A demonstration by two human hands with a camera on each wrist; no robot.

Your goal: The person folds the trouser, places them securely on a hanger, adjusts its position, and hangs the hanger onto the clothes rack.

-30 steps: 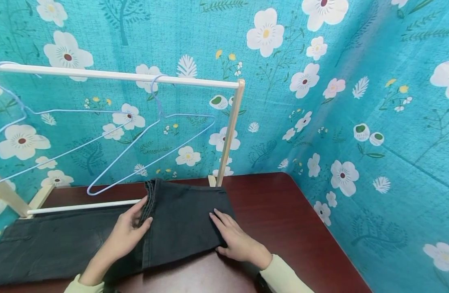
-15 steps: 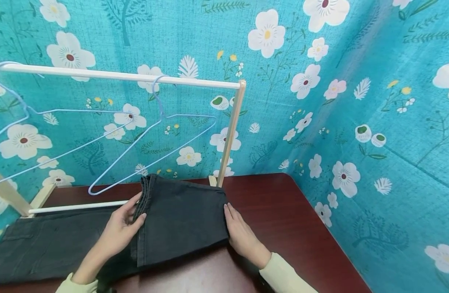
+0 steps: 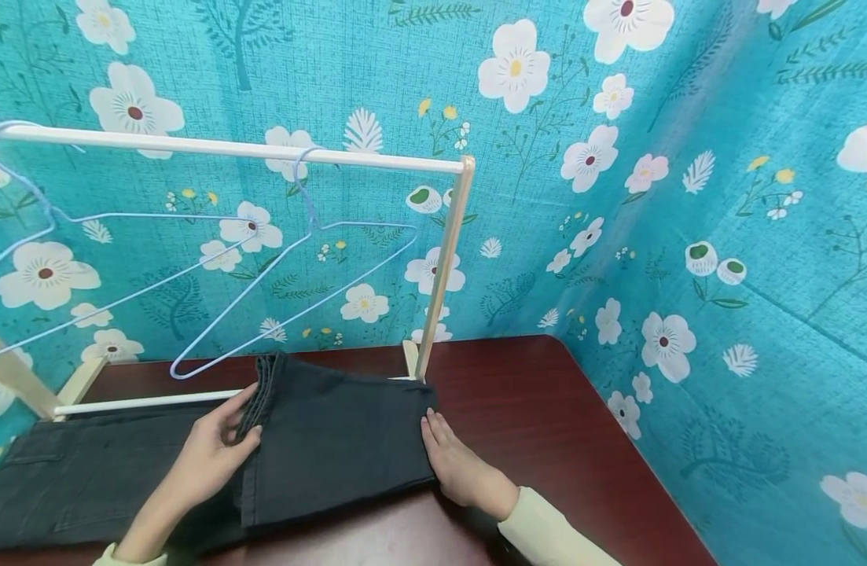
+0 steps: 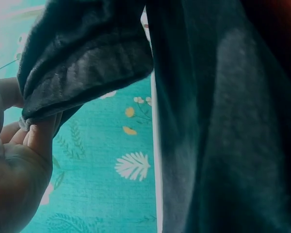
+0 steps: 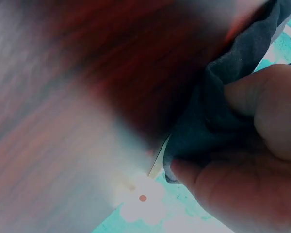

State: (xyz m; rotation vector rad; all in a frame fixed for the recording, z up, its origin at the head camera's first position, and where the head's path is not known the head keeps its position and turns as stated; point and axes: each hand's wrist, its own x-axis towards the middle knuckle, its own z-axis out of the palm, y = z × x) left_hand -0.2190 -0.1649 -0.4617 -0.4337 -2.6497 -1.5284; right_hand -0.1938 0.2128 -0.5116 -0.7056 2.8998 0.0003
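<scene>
A pair of dark trousers [image 3: 334,440] lies lengthwise on the table, its right part folded back to the left over itself. My left hand [image 3: 207,452] pinches the layered leg hems between thumb and fingers, holding them slightly raised. In the left wrist view these hems [image 4: 87,73] hang from that hand's fingers. My right hand [image 3: 457,460] rests along the fold's right edge, its fingers straight and together against the cloth. Its thumb is hidden in the head view; in the right wrist view thumb and a fingertip touch the folded cloth [image 5: 199,131].
Behind the trousers stands a rack with a white top rod [image 3: 221,147], wooden posts [image 3: 443,271] and a white lower rod [image 3: 143,402] that the cloth partly covers. Two blue wire hangers hang there, one [image 3: 238,299] above the hems. The dark red table [image 3: 532,409] meets flowered curtains [image 3: 688,204].
My left hand has moved left and slightly down, drawing the hems along. My right hand has shifted from on top of the cloth to its right folded edge, which moved slightly left.
</scene>
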